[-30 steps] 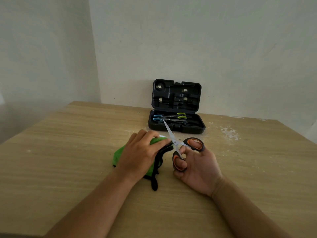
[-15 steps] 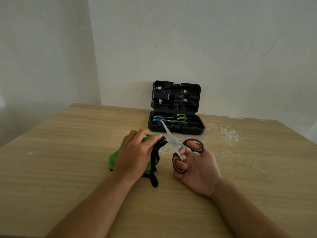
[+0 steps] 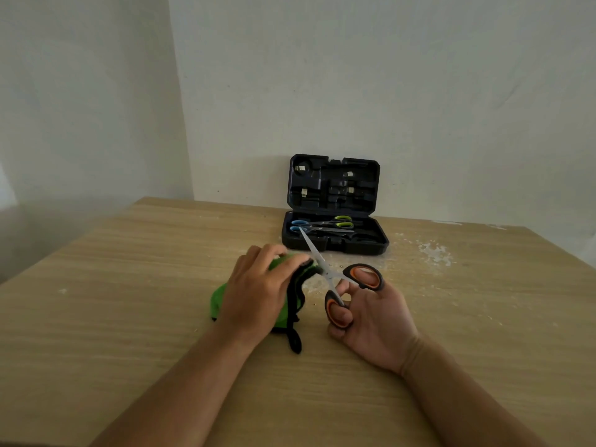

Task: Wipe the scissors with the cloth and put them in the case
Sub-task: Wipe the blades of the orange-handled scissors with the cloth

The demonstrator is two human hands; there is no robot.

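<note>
I count three pairs of scissors. The one I am working on, the orange-and-black scissors (image 3: 335,279), is in my right hand (image 3: 371,321), thumb and a finger curled through the two handle loops, blades together and pointing away toward the case (image 3: 335,243). The other two pairs lie inside the case's lower tray: the blue-handled scissors (image 3: 298,225) and the green-handled scissors (image 3: 343,221), side by side with handles at opposite ends.

There is one green cloth (image 3: 219,300) with black trim, bunched on the desk (image 3: 129,317) in front of the case. My left hand (image 3: 258,295) lies over it, fingers curled around the fabric, pressing its edge against the blade near the pivot.

The case stands open at the far desk edge, lid upright by the wall (image 3: 354,91). Pale flecks (image 3: 435,253) scatter the desk just right of the case.
</note>
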